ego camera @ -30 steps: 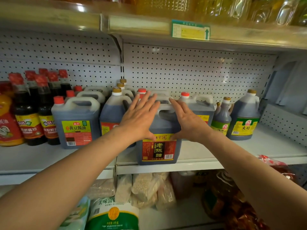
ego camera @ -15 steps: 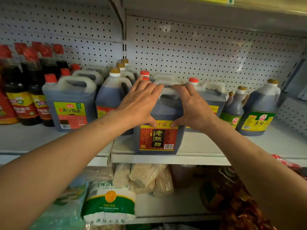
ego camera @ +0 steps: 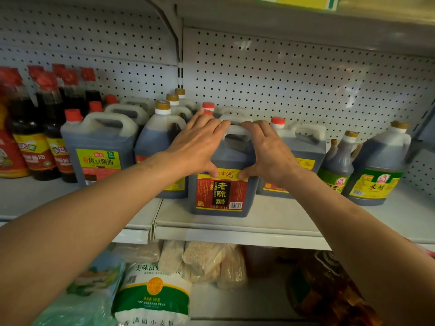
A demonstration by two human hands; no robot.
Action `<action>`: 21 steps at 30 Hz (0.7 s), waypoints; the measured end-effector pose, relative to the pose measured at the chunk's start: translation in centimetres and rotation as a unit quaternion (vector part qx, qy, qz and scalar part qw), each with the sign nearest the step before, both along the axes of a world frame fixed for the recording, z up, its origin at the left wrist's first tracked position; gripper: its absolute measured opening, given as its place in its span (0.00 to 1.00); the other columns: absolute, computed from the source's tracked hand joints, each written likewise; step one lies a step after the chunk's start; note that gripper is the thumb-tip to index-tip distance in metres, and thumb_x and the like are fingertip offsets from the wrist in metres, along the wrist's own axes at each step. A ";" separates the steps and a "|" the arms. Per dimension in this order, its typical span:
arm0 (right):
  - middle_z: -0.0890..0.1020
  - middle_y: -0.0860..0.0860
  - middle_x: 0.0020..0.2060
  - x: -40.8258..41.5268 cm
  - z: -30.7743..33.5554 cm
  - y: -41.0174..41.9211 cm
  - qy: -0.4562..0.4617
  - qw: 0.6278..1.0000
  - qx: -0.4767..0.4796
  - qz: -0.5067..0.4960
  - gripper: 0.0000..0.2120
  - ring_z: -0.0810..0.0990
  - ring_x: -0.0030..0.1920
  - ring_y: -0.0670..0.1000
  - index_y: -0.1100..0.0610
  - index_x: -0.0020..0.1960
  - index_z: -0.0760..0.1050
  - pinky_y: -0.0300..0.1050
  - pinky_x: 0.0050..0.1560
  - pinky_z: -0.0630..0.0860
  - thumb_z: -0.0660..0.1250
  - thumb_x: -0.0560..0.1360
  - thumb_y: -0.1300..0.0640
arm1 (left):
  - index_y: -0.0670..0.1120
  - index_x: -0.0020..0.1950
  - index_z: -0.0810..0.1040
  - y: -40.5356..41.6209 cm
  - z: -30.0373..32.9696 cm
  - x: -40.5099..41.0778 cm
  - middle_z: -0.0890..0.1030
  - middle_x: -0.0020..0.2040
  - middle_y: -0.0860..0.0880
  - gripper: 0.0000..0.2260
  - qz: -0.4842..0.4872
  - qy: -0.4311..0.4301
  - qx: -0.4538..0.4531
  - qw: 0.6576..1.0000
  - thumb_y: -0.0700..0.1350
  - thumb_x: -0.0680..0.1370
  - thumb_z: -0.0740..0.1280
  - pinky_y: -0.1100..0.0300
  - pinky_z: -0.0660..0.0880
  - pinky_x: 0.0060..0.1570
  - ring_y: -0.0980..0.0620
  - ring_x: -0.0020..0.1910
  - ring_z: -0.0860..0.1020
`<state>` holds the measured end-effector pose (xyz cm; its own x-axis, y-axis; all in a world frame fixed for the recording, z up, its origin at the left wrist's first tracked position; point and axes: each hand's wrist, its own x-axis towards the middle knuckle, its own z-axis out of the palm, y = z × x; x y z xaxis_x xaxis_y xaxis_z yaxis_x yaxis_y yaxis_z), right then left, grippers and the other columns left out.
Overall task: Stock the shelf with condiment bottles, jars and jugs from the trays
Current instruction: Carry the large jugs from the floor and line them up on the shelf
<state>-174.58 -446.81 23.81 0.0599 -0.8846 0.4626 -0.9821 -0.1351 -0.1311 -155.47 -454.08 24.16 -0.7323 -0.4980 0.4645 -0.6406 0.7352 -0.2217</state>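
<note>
Item: vinegar jug [ego camera: 223, 184], upright near the front edge of the shelf [ego camera: 270, 220], ahead of the jug row. Risk, as I judge it: an uneven shove could twist it or knock the jugs behind. My left hand [ego camera: 195, 147] and right hand [ego camera: 268, 151] flank its shoulders, fingers straight and together over the top, thumbs pressing its label

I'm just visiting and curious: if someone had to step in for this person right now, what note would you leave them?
Left hand and right hand: each laid on one upper side of the vinegar jug, fingers on its handle, thumbs on the label's top edge.
The jug stands upright near the front edge of the shelf, ahead of the row of other jugs.
Done: jug is on the shelf.
Left: probably push it back in line, then fetch more; no trays are in view.
</note>
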 end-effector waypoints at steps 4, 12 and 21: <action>0.65 0.53 0.70 -0.4 -0.1 -1.4 0.001 1.000 -0.001 -0.002 0.59 0.67 0.70 0.56 0.54 0.77 0.58 0.49 0.66 0.70 0.86 0.54 0.50 | 0.42 0.76 0.58 -1.2 -0.1 -0.5 0.69 0.68 0.47 0.55 0.008 -0.002 -0.001 1.000 0.64 0.59 0.79 0.50 0.41 0.77 0.44 0.72 0.60; 0.66 0.53 0.70 -0.9 0.2 -4.5 0.010 0.999 0.014 -0.031 0.58 0.67 0.69 0.58 0.53 0.77 0.57 0.56 0.65 0.73 0.86 0.55 0.50 | 0.42 0.77 0.57 -4.0 -0.1 -2.1 0.68 0.70 0.45 0.55 0.036 -0.002 0.011 0.999 0.63 0.60 0.80 0.49 0.41 0.77 0.44 0.74 0.60; 0.66 0.54 0.69 -1.1 0.3 -5.0 0.024 0.999 0.018 -0.043 0.59 0.68 0.68 0.59 0.54 0.77 0.57 0.55 0.64 0.73 0.86 0.54 0.49 | 0.43 0.77 0.55 -4.8 -0.2 -2.3 0.67 0.70 0.46 0.56 0.043 -0.011 0.006 0.999 0.63 0.60 0.80 0.48 0.42 0.78 0.44 0.74 0.59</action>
<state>-175.68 -451.82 24.09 0.0040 -0.9033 0.4290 -0.9952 -0.0455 -0.0864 -157.78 -458.86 23.95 -0.6968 -0.5646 0.4424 -0.6963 0.6806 -0.2280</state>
